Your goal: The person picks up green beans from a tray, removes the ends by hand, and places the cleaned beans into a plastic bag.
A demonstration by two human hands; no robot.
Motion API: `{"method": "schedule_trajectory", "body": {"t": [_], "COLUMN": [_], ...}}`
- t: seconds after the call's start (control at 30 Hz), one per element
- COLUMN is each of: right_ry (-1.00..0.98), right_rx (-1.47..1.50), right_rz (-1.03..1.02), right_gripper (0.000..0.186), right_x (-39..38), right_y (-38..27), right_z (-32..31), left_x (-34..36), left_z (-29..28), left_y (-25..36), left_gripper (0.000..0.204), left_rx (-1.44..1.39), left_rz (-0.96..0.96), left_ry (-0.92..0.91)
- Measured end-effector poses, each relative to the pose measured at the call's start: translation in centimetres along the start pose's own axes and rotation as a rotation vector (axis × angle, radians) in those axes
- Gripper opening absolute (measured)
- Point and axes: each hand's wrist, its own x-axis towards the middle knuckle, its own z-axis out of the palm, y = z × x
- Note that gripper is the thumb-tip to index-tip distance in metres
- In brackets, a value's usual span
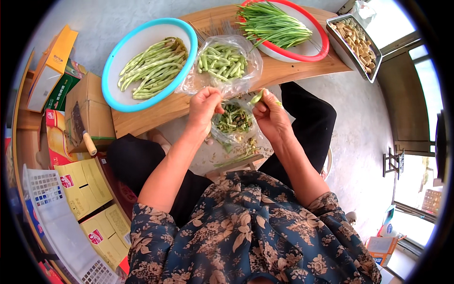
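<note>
My right hand (273, 116) pinches a piece of green bean (257, 97) between thumb and fingers. To its left, my left hand (206, 108) is closed with curled fingers; whatever it holds, if anything, is hidden. Just beyond my hands, a clear plastic bag (254, 60) on the wooden table holds short cut pieces of green bean (221, 60). Whole long beans (158, 66) lie in a white basin with a blue rim (109, 90) at the left. Below and between my hands, a bag of green trimmings (232, 119) sits low by the floor.
A red-rimmed basin (324, 40) of green chives (274, 26) and a metal tray (374, 71) of brown chunks (357, 45) stand at the far right on the wooden table (302, 71). Cardboard boxes (85, 187) and a wooden-handled knife (89, 143) are at my left.
</note>
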Motion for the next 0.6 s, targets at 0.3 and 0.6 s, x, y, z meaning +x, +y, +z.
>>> {"method": "schedule_trajectory", "body": {"t": [0.3,0.6], "right_ry": [-0.002,0.007], "right_rx": [-0.097,-0.452], "right_rz": [-0.095,-0.215], "right_gripper": [0.014,0.013], "right_x": [-0.1,-1.0], "right_y": [-0.3,0.7], "right_z": [-0.2,0.9], "left_x": [-0.7,-0.9], "left_z": [1.4,1.8], "left_y": [0.5,0.4], "left_gripper": [0.015,0.014], "left_rx": [-0.059,0.344], "left_rz": [-0.101,0.040], "left_ry": [-0.301,-0.215]}}
